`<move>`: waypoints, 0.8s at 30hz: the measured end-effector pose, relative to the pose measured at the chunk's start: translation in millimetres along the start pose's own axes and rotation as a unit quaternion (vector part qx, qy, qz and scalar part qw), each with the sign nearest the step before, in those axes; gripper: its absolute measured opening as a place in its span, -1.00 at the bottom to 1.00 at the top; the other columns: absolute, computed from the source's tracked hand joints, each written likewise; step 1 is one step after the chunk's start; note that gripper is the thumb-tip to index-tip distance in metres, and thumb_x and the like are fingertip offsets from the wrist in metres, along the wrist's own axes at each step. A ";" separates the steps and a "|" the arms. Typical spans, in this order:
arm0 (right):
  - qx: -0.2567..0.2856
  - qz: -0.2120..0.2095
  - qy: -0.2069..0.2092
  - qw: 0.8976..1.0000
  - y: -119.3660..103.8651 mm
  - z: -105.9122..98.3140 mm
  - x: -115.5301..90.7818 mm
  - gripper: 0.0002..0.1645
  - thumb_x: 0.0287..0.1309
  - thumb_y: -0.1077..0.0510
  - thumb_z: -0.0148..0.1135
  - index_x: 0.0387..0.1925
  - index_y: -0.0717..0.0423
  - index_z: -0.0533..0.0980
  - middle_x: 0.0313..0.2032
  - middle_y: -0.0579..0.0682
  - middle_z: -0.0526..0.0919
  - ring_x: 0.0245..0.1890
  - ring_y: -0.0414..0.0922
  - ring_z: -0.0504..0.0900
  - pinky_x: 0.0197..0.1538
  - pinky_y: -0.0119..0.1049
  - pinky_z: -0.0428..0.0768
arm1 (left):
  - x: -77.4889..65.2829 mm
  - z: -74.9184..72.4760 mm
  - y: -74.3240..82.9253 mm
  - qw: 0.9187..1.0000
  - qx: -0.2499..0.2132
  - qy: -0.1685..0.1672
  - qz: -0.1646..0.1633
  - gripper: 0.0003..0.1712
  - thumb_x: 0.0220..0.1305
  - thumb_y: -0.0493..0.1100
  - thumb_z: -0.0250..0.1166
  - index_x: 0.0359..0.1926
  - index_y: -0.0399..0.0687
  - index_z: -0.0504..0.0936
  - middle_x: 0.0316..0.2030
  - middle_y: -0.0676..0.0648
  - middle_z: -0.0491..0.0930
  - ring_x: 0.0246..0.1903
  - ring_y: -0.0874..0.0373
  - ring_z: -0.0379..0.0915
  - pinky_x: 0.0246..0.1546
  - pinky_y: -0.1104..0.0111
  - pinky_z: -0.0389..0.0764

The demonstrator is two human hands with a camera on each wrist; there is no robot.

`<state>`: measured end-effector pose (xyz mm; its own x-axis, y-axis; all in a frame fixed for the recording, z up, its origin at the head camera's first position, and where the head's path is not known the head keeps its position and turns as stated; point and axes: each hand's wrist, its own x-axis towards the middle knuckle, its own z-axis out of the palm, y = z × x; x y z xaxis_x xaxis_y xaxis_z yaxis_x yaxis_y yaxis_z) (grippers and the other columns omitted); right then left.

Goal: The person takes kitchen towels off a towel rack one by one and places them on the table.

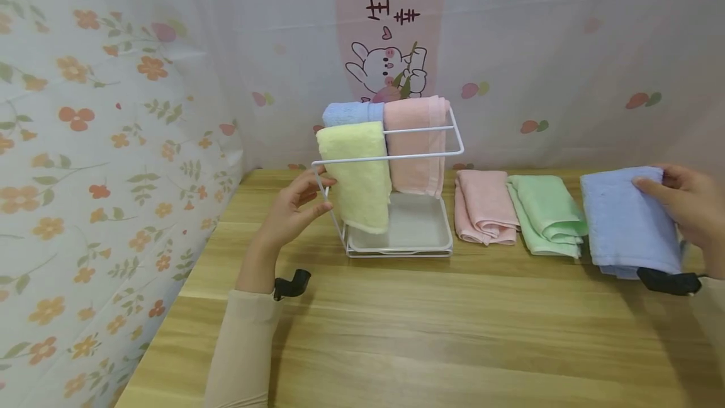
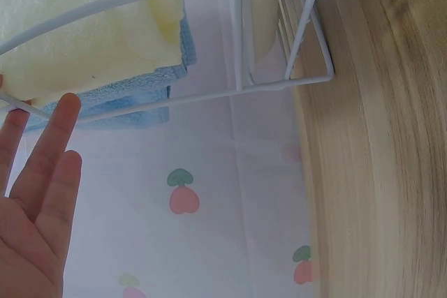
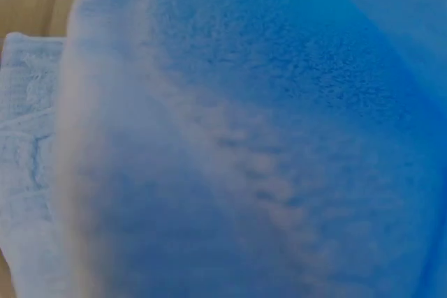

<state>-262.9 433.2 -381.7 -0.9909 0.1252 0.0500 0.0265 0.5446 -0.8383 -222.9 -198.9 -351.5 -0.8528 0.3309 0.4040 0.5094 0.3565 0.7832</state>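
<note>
My right hand (image 1: 693,203) pinches a folded blue towel (image 1: 629,222) at its upper right corner, thumb in front and fingers behind. The same blue towel (image 3: 279,137) fills most of the right wrist view, hiding the hand there. My left hand (image 1: 289,213) is at the left side of a white wire rack (image 1: 408,157). In the left wrist view its fairly straight fingers (image 2: 52,151) lie right at the rack's wire. Over the rack's bars hang a yellow towel (image 1: 357,178), a pink towel (image 1: 416,143) and a partly hidden blue towel (image 1: 352,113).
A pale tray (image 1: 421,222) forms the rack's base. Right of it, a folded pink towel (image 1: 486,206) and a folded green towel (image 1: 546,214) lie on the wooden table (image 1: 430,332). A patterned curtain (image 1: 283,49) hangs behind, another floral one (image 1: 85,175) at the left.
</note>
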 end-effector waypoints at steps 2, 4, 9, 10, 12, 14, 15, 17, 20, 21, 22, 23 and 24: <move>-0.033 0.011 0.002 0.999 3.7 2.8 5.7 -0.84 0.42 -0.12 0.04 -0.03 -0.47 0.32 -0.39 -0.68 0.37 -0.44 -0.55 0.45 -0.49 -0.55 0.53 | -0.1 0.5 0.0 1.000 -0.004 -0.001 -0.002 -0.58 0.26 -0.40 0.31 0.14 -0.28 0.53 0.41 -0.22 0.29 0.42 -0.20 0.21 0.33 -0.14 0.40; -0.054 0.030 0.009 0.998 7.0 4.8 10.5 -0.75 0.38 -0.22 0.04 0.03 -0.50 0.31 -0.36 -0.68 0.31 -0.44 -0.57 0.42 -0.47 -0.56 0.53 | -0.2 0.9 0.5 1.000 -0.007 -0.001 -0.003 -0.58 0.26 -0.41 0.30 0.14 -0.30 0.52 0.41 -0.24 0.28 0.42 -0.20 0.19 0.34 -0.14 0.39; -0.073 0.076 0.024 0.994 14.5 5.9 20.5 -0.41 0.27 -0.39 0.04 0.30 -0.50 0.28 -0.18 -0.49 0.32 -0.43 -0.61 0.35 -0.47 -0.61 0.48 | 0.3 1.5 2.3 1.000 -0.005 0.000 -0.001 -0.59 0.26 -0.41 0.30 0.13 -0.31 0.52 0.41 -0.25 0.27 0.41 -0.20 0.21 0.34 -0.12 0.40; -0.079 0.082 0.026 0.993 14.6 6.4 22.7 -0.31 0.26 -0.40 0.03 0.38 -0.43 0.26 -0.08 -0.37 0.38 -0.40 -0.57 0.36 -0.46 -0.62 0.47 | 0.6 1.1 2.4 1.000 -0.003 0.001 0.000 -0.59 0.26 -0.41 0.31 0.13 -0.31 0.52 0.41 -0.24 0.28 0.41 -0.20 0.22 0.34 -0.12 0.40; -0.096 0.091 0.026 0.991 14.5 7.4 27.4 -0.12 0.23 -0.45 0.01 0.50 -0.27 0.17 0.15 -0.08 0.45 -0.26 -0.34 0.47 -0.34 -0.49 0.56 | 1.0 0.3 2.7 1.000 -0.001 0.002 0.001 -0.60 0.26 -0.40 0.31 0.12 -0.30 0.53 0.40 -0.23 0.29 0.41 -0.19 0.23 0.34 -0.11 0.41; -0.112 0.102 0.023 0.988 14.4 8.9 31.4 0.01 0.20 -0.51 -0.04 0.54 -0.16 0.09 0.37 0.26 0.30 -0.05 -0.03 0.48 -0.06 -0.20 0.67 | 1.3 -0.2 2.9 1.000 0.000 0.002 0.003 -0.60 0.26 -0.40 0.31 0.12 -0.29 0.53 0.40 -0.23 0.30 0.41 -0.18 0.23 0.33 -0.12 0.41; -0.110 0.106 0.020 0.988 14.3 9.8 33.4 0.05 0.18 -0.53 -0.05 0.55 -0.14 0.06 0.44 0.36 0.17 0.06 0.12 0.42 0.09 -0.02 0.63 | 1.3 -0.2 3.2 1.000 0.000 0.002 0.003 -0.60 0.25 -0.40 0.31 0.12 -0.30 0.53 0.40 -0.23 0.30 0.41 -0.18 0.23 0.33 -0.12 0.41; -0.105 0.108 0.016 0.988 14.9 11.8 37.4 0.11 0.17 -0.56 -0.08 0.56 -0.05 0.03 0.47 0.43 0.06 0.19 0.34 0.24 0.26 0.32 0.40 | 0.9 -0.3 3.7 1.000 -0.001 0.002 0.003 -0.61 0.25 -0.40 0.31 0.11 -0.30 0.53 0.39 -0.23 0.31 0.41 -0.18 0.23 0.33 -0.13 0.41; -0.099 0.107 0.014 0.989 16.8 14.5 41.9 0.03 0.18 -0.55 -0.08 0.55 -0.21 0.05 0.47 0.43 0.04 0.26 0.37 0.16 0.39 0.36 0.21 | 0.0 0.1 3.3 1.000 -0.003 0.000 0.000 -0.61 0.26 -0.37 0.32 0.10 -0.30 0.53 0.39 -0.24 0.31 0.42 -0.19 0.21 0.33 -0.13 0.40; -0.102 0.100 0.013 0.990 17.4 15.4 43.1 -0.03 0.21 -0.52 -0.07 0.54 -0.25 0.09 0.46 0.44 0.07 0.25 0.37 0.16 0.38 0.36 0.22 | -0.5 0.2 3.2 1.000 -0.003 0.000 -0.003 -0.61 0.26 -0.37 0.32 0.11 -0.30 0.52 0.39 -0.24 0.31 0.42 -0.19 0.21 0.34 -0.13 0.40; -0.105 0.093 0.013 0.990 17.9 15.6 44.3 -0.11 0.23 -0.50 -0.06 0.51 -0.33 0.13 0.44 0.45 0.10 0.24 0.35 0.18 0.35 0.34 0.25 | -0.4 0.6 3.3 1.000 -0.004 0.000 -0.004 -0.61 0.26 -0.38 0.32 0.11 -0.31 0.52 0.40 -0.24 0.30 0.42 -0.19 0.20 0.34 -0.14 0.39; -0.111 0.085 0.014 0.990 18.1 15.6 45.3 -0.22 0.24 -0.48 -0.05 0.45 -0.45 0.19 0.42 0.45 0.13 0.22 0.33 0.21 0.32 0.24 0.35 | -0.2 1.0 3.2 1.000 -0.005 0.000 -0.005 -0.61 0.26 -0.38 0.32 0.11 -0.31 0.52 0.40 -0.25 0.30 0.43 -0.20 0.19 0.34 -0.15 0.38; -0.116 0.076 0.015 0.990 18.4 15.5 46.5 -0.36 0.25 -0.46 -0.04 0.35 -0.58 0.23 0.40 0.46 0.16 0.21 0.33 0.23 0.23 0.15 0.42 | -0.1 1.3 2.9 1.000 -0.006 0.001 -0.005 -0.61 0.26 -0.38 0.31 0.11 -0.32 0.52 0.41 -0.26 0.28 0.42 -0.21 0.20 0.34 -0.16 0.38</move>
<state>-310.5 436.2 -403.3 -0.9688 0.2428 -0.0492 0.2087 0.6934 -0.6897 -221.2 -196.7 -349.9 -0.8581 0.3258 0.3969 0.4993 0.3488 0.7931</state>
